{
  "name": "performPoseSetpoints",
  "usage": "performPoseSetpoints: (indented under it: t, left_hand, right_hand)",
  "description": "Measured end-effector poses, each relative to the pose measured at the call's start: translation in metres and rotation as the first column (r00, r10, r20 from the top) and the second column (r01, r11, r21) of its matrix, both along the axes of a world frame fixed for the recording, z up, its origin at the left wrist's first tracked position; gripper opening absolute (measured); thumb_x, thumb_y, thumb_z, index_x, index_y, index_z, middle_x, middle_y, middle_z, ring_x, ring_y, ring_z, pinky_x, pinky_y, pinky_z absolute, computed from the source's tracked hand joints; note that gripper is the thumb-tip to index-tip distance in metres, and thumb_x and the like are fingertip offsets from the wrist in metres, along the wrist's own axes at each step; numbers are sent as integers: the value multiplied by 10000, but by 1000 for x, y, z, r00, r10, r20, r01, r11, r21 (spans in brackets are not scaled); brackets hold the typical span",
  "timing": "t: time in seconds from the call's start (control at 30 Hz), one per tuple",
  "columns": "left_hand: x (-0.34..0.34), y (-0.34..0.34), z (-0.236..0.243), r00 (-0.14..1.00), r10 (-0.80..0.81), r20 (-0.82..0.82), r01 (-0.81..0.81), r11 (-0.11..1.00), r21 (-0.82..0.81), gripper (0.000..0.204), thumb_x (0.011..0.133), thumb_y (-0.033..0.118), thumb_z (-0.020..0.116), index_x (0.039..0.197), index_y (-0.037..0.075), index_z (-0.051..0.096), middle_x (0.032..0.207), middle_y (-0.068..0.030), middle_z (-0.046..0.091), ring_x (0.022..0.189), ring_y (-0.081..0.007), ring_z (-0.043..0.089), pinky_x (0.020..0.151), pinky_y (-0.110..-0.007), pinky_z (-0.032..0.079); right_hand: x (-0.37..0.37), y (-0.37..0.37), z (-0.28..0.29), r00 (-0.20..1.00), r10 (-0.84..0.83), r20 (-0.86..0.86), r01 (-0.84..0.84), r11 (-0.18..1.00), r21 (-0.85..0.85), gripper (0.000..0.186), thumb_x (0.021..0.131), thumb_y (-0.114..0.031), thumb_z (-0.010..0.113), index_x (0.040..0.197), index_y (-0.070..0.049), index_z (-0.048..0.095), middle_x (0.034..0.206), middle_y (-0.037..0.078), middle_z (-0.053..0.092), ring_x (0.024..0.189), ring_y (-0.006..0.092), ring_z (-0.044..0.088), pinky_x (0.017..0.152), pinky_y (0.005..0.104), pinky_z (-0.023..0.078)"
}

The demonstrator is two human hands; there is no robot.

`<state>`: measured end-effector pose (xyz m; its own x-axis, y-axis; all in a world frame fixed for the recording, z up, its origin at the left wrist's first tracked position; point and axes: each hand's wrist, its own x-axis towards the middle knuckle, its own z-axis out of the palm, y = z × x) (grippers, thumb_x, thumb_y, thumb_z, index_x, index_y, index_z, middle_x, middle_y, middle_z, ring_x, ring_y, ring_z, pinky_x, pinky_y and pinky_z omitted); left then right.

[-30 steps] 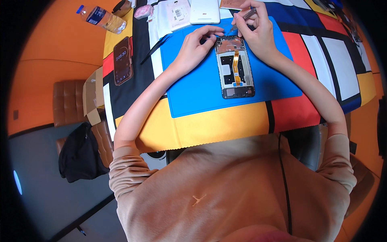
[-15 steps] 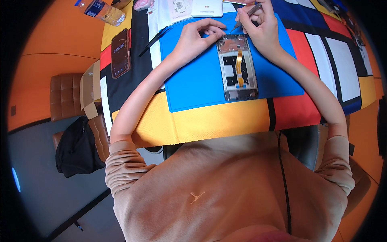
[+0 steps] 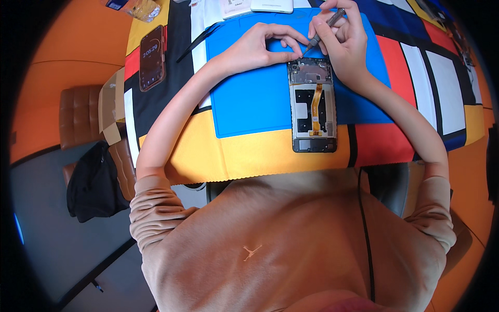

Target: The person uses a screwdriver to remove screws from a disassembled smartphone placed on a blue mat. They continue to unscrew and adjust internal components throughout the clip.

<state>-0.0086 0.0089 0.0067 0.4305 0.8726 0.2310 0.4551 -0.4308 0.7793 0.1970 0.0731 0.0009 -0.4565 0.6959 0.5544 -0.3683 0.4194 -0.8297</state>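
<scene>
An opened smartphone [image 3: 304, 112] lies with its back cover off, a gold flex cable [image 3: 315, 106] running down its middle. Its lower end reaches past the blue mat onto the yellow cloth. My right hand [image 3: 343, 49] grips a grey screwdriver [image 3: 318, 37], slanted down with its tip just above the phone's far edge. At that far left corner my left hand [image 3: 262, 49] has its thumb and fingers bent together close to the tip. Anything between those fingertips is too small to make out.
The blue mat [image 3: 249, 109] lies on a colour-blocked tablecloth. To the left are another phone [image 3: 152, 57] showing a timer, a black strap [image 3: 195, 46] and a plastic bottle [image 3: 143, 9]. A white device [image 3: 272, 5] sits at the far edge. A cardboard box [image 3: 110, 106] stands beyond the table's left side.
The opened phone has slid toward me, its lower end now beyond the mat. The screwdriver tip and my left fingertips have come closer together at its far edge. The view has shifted slightly.
</scene>
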Motion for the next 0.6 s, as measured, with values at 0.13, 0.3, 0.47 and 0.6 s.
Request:
performPoseSetpoints:
  t: [0.13, 0.3, 0.47, 0.6]
  left_hand:
    - [-2, 0, -1, 994, 25, -111, -14, 995, 101, 292, 925, 180, 769, 1201, 97, 719, 1026, -21, 728, 984, -130, 633, 976, -318, 496]
    - [-4, 0, -1, 982, 45, -183, -31, 996, 79, 303, 925, 233, 777, 1198, 117, 714, 1093, -14, 711, 1044, -152, 600, 1002, -334, 474]
    - [-7, 1, 1, 993, -24, -112, 31, 998, 61, 327, 933, 249, 770, 1226, 117, 711, 1121, -19, 712, 1069, -158, 598, 1032, -330, 462]
    - [-7, 1, 0, 998, -24, -55, 26, 999, 34, 338, 934, 254, 770, 1238, 120, 710, 1130, -18, 712, 1080, -155, 596, 1047, -332, 458]
  right_hand:
    - [1, -5, -5, 996, -45, 72, 36, 991, 128, 209, 1006, 52, 532, 1184, -19, 449, 893, 48, 554, 744, 83, 616, 648, 220, 507]
    - [0, -4, -3, 998, -11, 55, 5, 994, 113, 209, 1008, 44, 538, 1193, -9, 454, 892, 40, 549, 755, 74, 618, 645, 214, 504]
    - [1, -6, 2, 992, -46, 117, 32, 993, 118, 216, 1004, 46, 545, 1196, -5, 459, 887, 41, 552, 742, 73, 619, 638, 213, 507]
    - [0, -8, 3, 994, -19, 111, 10, 997, 79, 220, 1002, 44, 553, 1198, -3, 465, 877, 38, 560, 729, 70, 615, 633, 212, 506]
